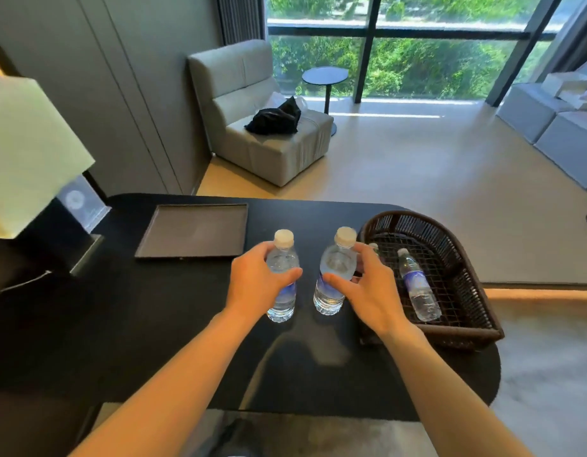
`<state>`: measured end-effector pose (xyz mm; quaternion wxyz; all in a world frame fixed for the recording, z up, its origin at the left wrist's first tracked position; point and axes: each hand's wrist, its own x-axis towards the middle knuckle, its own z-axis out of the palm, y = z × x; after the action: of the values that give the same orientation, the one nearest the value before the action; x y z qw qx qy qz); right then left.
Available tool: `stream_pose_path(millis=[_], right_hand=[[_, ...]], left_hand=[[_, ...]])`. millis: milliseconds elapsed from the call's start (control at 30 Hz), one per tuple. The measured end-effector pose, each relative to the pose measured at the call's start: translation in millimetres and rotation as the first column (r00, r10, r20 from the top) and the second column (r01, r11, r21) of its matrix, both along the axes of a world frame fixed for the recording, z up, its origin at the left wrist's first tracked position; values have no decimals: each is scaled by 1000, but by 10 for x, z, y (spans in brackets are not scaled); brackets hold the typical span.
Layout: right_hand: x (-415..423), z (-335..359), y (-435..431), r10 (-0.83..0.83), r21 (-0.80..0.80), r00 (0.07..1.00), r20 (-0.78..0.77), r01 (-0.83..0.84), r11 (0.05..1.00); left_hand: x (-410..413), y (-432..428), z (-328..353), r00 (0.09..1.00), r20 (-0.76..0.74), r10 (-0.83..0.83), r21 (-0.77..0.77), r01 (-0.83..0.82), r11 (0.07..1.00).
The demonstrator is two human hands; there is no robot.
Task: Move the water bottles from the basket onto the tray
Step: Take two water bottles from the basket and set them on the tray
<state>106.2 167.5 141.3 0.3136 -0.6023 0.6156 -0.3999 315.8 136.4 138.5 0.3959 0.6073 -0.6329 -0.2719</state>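
Note:
Two clear water bottles with white caps stand upright over the middle of the black table. My left hand (255, 278) grips the left bottle (283, 258) around its upper body. My right hand (368, 285) wraps the right bottle (335, 268). A dark flat tray (173, 249) lies empty at the back left of the bottles. The dark woven basket (463, 291) sits at the right, with a third bottle (417, 288) lying on its side inside. Another cap (373, 247) peeks out behind my right fingers; the rest of that item is hidden.
A lamp with a pale shade (28, 153) and a small framed card (82, 206) stand at the table's left end. Beyond the table (120, 324) are a grey armchair (262, 127) with a black bag, a round side table (325, 75) and a large window.

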Motion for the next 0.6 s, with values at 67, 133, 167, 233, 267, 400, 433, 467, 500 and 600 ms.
stream_pose_path(millis=[67, 133, 167, 233, 267, 400, 433, 467, 500, 600], right_hand=[[265, -25, -169, 22, 5, 1000, -21, -22, 1000], [547, -59, -363, 43, 20, 998, -37, -42, 999], [694, -78, -472, 54, 32, 998, -36, -52, 998], [1007, -126, -709, 68, 63, 997, -20, -66, 996], [1165, -154, -831, 73, 76, 997, -10, -72, 995], [1813, -279, -1364, 84, 104, 996, 19, -86, 991], [1984, -312, -1514, 81, 108, 997, 16, -82, 991], [2152, -353, -1662, 77, 114, 997, 10, -78, 990], [2322, -399, -1811, 75, 121, 997, 3, -75, 990], [2791, -552, -2248, 68, 134, 998, -12, -66, 989]], left_hand=[[298, -81, -10, 999, 13, 47, 4, -47, 999], [596, -179, -40, 995, -4, 96, 25, -96, 995], [747, -240, -59, 993, -14, 119, 39, -118, 992], [1058, -380, -106, 989, -32, 143, 49, -142, 989], [1218, -459, -138, 988, -34, 150, 46, -148, 988], [1887, -859, -247, 981, 22, 191, 21, -192, 981], [2059, -988, -273, 979, 29, 200, 25, -201, 979], [2222, -1118, -303, 978, 35, 207, 29, -209, 978], [2380, -1253, -338, 976, 36, 215, 34, -216, 976], [2809, -1678, -466, 974, 29, 225, 52, -226, 973]])
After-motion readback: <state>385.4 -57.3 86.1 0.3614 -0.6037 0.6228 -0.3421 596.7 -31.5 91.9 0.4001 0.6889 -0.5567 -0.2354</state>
